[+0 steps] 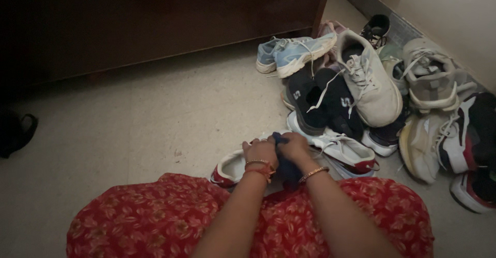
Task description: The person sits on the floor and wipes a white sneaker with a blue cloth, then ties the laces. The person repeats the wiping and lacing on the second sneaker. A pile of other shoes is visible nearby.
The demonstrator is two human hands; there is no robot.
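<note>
From the head camera we see our left hand (260,150) and right hand (294,145) both closed on a dark blue cloth (285,165) over a white-and-red sneaker (232,167), at 6 o'clock on the pale speckled floor (155,118); a shoe pile (372,92) lies at 2 o'clock beside the cream wall (444,10).

One head view — steeply down, close over lap and floor (155,129).

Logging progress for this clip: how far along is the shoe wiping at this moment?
Nothing looks finished or set apart. In hand: the left hand steadies a white shoe with red trim while the right hand presses a dark blue cloth against it. Left: the heap of shoes by the wall, including a light blue pair, lies jumbled; whether any were already wiped cannot be told.
</note>
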